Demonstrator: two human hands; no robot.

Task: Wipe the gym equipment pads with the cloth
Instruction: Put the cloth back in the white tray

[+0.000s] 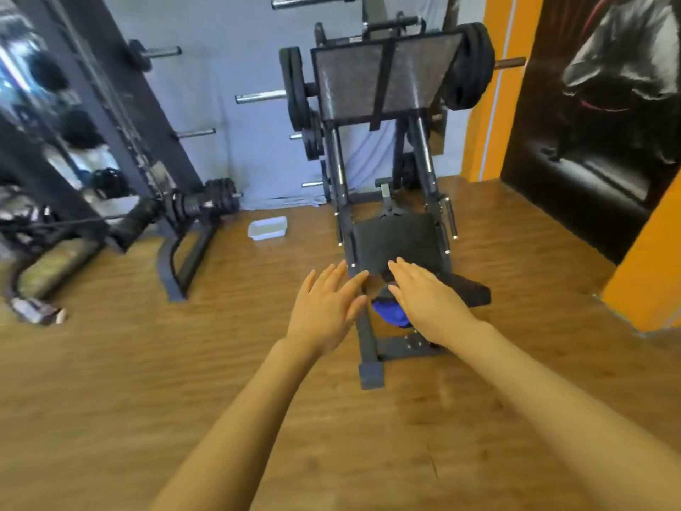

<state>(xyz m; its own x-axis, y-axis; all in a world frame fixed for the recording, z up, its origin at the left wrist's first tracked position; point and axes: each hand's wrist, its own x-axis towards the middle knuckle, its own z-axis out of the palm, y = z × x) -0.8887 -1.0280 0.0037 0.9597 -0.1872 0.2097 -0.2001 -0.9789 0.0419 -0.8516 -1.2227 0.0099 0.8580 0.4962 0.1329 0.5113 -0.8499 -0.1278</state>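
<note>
A leg press machine stands ahead on the wooden floor. Its black seat pad (394,241) lies low, and a second black pad (473,291) sits just right of my hands. A blue cloth (390,314) rests bunched at the near end of the machine. Most of it is hidden beneath my right hand (423,300), which is held flat with its fingers stretched out. I cannot tell whether that hand touches the cloth. My left hand (328,304) hovers beside it, fingers spread, holding nothing.
The grey footplate (350,83) rises at the back with black weight plates (468,66) on both sides. A white tray (268,227) lies on the floor to the left. A plate rack (191,204) stands at left, and an orange wall corner (645,274) juts in at right.
</note>
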